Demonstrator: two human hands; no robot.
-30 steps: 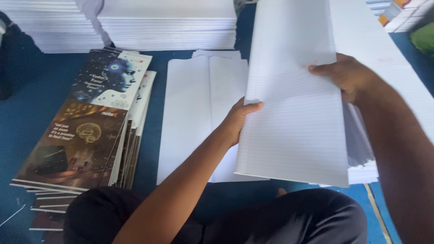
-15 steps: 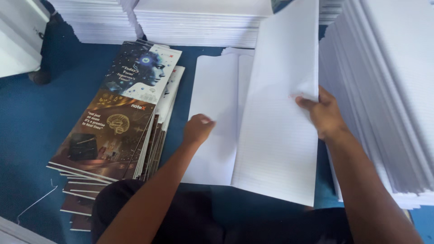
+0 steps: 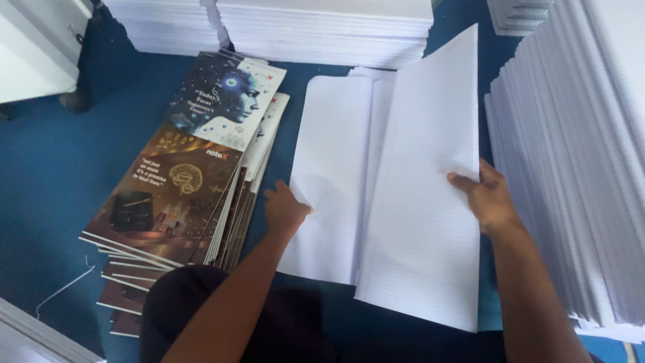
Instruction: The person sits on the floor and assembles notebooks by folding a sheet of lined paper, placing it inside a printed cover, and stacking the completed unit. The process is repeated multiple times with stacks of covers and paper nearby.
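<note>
My right hand (image 3: 485, 195) grips the right edge of a long bundle of white ruled sheets (image 3: 420, 202), which tilts up on its right side. My left hand (image 3: 284, 208) rests on the left edge of a flat white folded sheet (image 3: 332, 168) lying on the blue floor, fingers curled over its edge. The ruled bundle overlaps the flat sheet's right part. A fanned stack of printed notebook covers (image 3: 181, 175), dark with a head and a brain picture, lies just left of my left hand.
A tall pile of ruled white paper (image 3: 578, 168) rises at the right. More white stacks (image 3: 322, 30) line the back. A white cabinet corner (image 3: 37, 54) stands at the upper left. My dark-trousered knees (image 3: 282, 323) fill the bottom.
The ruled bundle has come lower and leans further over the flat sheet. My left hand slid from the sheet's middle to its left edge. The camera view shifted right.
</note>
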